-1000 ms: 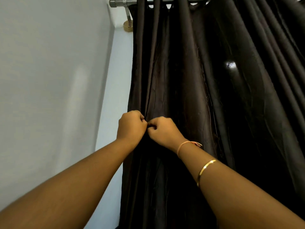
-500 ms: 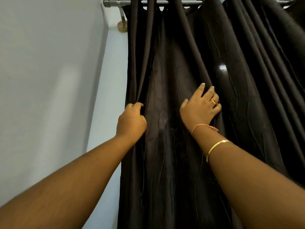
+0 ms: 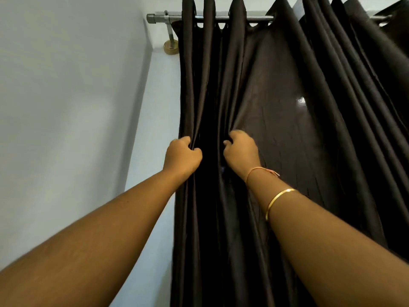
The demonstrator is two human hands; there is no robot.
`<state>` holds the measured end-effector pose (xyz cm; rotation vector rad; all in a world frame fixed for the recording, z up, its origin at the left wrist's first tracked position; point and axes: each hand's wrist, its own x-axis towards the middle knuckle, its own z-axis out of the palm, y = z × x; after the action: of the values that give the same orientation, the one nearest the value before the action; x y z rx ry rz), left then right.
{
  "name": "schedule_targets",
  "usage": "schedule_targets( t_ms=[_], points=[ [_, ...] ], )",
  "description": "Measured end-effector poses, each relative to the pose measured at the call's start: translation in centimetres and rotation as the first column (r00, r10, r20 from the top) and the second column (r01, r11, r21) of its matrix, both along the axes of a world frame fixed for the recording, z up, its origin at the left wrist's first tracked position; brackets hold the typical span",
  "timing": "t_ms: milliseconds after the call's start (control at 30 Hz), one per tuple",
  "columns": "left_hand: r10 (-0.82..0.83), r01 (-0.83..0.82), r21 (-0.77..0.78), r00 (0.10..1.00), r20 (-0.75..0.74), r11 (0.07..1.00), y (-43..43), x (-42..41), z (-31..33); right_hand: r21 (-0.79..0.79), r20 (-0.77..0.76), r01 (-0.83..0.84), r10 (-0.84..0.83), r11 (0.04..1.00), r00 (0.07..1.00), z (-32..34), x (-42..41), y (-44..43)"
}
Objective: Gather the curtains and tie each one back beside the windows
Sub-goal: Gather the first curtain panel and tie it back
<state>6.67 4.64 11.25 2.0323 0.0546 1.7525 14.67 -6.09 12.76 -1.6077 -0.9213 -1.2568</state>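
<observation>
Left hand (image 3: pixel 182 157): grip closed on dark curtain (image 3: pixel 276 129) edge fold.
Right hand (image 3: pixel 241 152): grip bunching a neighbouring fold.

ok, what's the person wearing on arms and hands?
No sleeves in view on either arm, no gloves. Left hand and forearm: nothing worn. Right hand: thin orange thread bracelet at the wrist, slim gold bangle further up the forearm.
</observation>
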Motion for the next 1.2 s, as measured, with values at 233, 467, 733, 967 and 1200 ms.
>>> schedule_targets(
  t_ms=[233,467,733,967,1200],
  points=[
    [-0.18,0.18,-0.066,0.984,0.004,0.981,2.2,-1.9,0.3,-0.255,0.082,-0.104,0.129,0.961,0.988,2.1,-4.1,3.7],
    [0.135,-0.146,0.022,0.955,0.264,0.989,4.5,-3.3,0.7,-0.275,0.259,0.045,0.029,0.96,0.965,3.2,-9.2,7.1],
    [0.268,-0.295,0.101,0.939,0.217,0.95,4.5,-3.5,0.1,-0.385,0.233,0.0,0.098,0.923,0.967,1.3,-5.8,5.9],
    [0.225,-0.223,0.201,0.974,0.015,0.954,1.3,-0.8,0.1,-0.177,0.155,0.027,0.001,0.984,0.988,-2.7,-2.0,3.3],
    [0.17,-0.166,0.15,0.985,-0.019,0.975,0.2,0.7,-1.0,-0.256,0.151,-0.077,0.119,0.963,0.981,-4.2,-0.3,2.8]
  ],
)
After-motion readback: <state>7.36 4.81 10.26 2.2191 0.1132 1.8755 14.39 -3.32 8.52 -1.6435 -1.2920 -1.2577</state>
